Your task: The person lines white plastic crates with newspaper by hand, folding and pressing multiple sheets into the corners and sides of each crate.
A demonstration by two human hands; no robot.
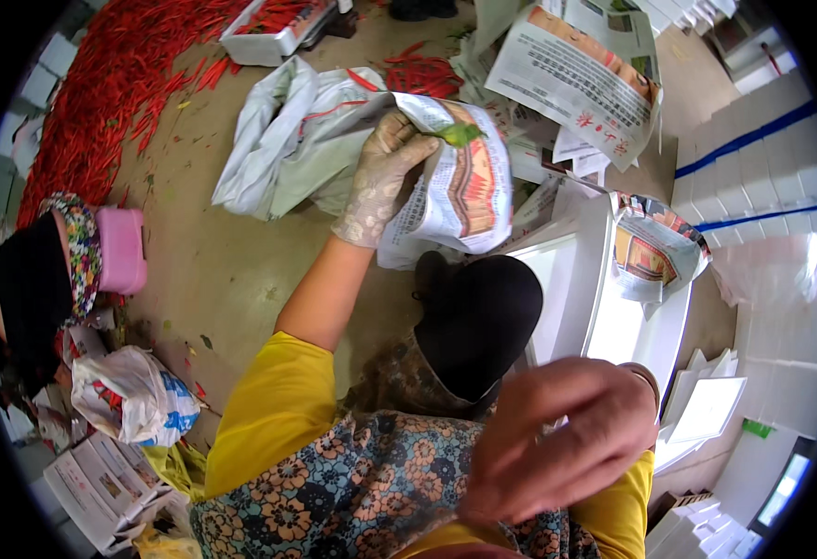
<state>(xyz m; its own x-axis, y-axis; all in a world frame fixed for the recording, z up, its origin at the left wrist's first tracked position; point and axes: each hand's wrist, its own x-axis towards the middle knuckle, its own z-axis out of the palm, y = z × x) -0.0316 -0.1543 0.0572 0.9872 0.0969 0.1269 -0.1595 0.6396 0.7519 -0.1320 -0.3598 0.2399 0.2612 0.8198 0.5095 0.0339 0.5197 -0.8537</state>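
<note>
My left hand [380, 177], in a thin pale glove, is stretched out ahead with its thumb and fingers closed on a sheet of newspaper [475, 191]. A green leaf-like piece [461, 134] lies against the paper by the thumb tip. Close in at the lower right, my bare right hand [567, 438] is raised with curled fingers, partly blurred. Whatever might be inside those fingers is hidden. Beyond it stands a white foam box [557, 298], with another newspaper sheet [655, 250] draped over its edge.
Red chili peppers [101, 74] cover the floor at the far left. A white tray of peppers [264, 47], pale sacks [287, 140] and loose newspapers [576, 79] lie ahead. Stacked white boxes [753, 168] stand right. At left are a pink stool [121, 250], a person [35, 270] and a white bag [124, 396].
</note>
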